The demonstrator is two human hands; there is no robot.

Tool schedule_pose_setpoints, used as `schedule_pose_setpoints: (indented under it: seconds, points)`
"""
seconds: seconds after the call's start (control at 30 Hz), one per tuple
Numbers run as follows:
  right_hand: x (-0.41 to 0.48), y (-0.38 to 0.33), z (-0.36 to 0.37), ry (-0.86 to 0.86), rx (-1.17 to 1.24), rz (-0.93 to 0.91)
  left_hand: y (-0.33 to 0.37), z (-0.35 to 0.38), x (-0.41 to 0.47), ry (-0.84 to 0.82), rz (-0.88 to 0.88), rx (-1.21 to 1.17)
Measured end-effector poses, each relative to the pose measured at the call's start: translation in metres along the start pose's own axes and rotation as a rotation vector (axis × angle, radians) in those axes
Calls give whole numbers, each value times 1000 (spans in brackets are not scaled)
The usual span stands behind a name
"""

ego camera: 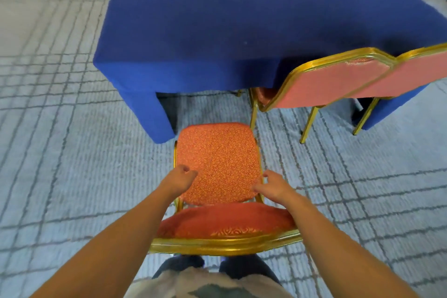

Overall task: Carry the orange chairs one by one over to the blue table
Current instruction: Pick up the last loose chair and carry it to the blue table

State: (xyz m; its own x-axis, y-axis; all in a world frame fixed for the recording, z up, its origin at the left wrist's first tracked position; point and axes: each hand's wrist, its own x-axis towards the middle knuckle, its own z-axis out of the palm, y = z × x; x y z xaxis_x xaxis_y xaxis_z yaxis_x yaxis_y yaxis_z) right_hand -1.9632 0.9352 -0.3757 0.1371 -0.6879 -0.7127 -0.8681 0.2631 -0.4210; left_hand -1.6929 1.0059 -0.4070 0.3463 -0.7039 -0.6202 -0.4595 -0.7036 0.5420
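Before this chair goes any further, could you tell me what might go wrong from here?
The orange chair stands just behind the near leg of the blue table; pushed straight in, its front left corner may catch there. A gold leg of the neighbouring chair stands close to the seat's front right corner, so the frames might clash. The left hand and right hand lie at the seat's edges, where fingers could get pinched.

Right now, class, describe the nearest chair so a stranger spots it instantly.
Find the blue table; on the carpet before its near left leg stands an orange chair. Its patterned seat shows fully, whereas the two neighbouring chairs are tucked against the table, showing plain backs.
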Motion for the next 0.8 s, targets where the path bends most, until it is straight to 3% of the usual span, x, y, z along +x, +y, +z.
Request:
schedule_pose_setpoints:
  seconds: [0.3, 0.6, 0.8]
  points:
    - [46, 28, 10, -137, -85, 34, -37, 15, -11, 14, -277, 92]
    - [76, 65, 26, -299, -132, 232, -71, 33, 18, -255, -505, 199]
    - [87, 67, 26, -399, -160, 315, -78, 38, 20, -397, -528, 290]
